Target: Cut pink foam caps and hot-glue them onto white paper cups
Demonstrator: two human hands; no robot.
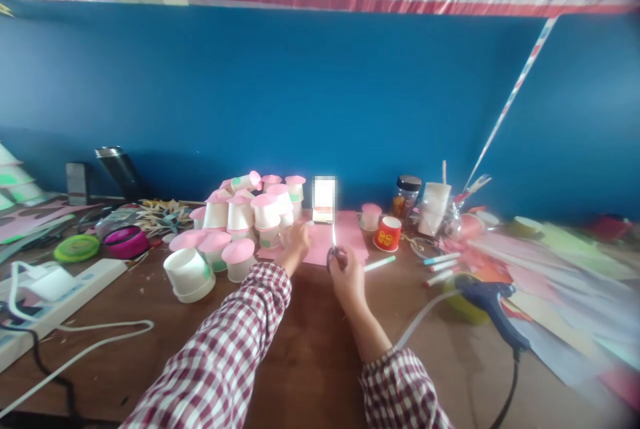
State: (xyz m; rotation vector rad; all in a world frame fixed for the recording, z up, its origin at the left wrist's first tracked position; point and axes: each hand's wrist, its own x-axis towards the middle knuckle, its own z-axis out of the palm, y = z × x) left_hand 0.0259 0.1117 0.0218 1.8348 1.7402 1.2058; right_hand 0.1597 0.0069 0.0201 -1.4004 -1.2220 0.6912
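Observation:
My right hand [347,275] is closed round the handles of a pair of scissors [335,249], blades pointing up and away over a pink sheet of paper [350,232] on the brown table. My left hand [295,245] reaches forward to the left edge of that pink paper, fingers curled on it beside the pile of cups. Both arms wear red-and-white checked sleeves. A heap of white paper cups with pink round lids [250,212] stands just left of my left hand.
A blue glue gun [487,299] with its cord lies at right, near markers [440,261] and loose coloured paper. A red cup [387,233], a jar [406,197] and stacked cups [434,207] stand behind. A white power strip [60,292] and cables lie left; blue wall behind.

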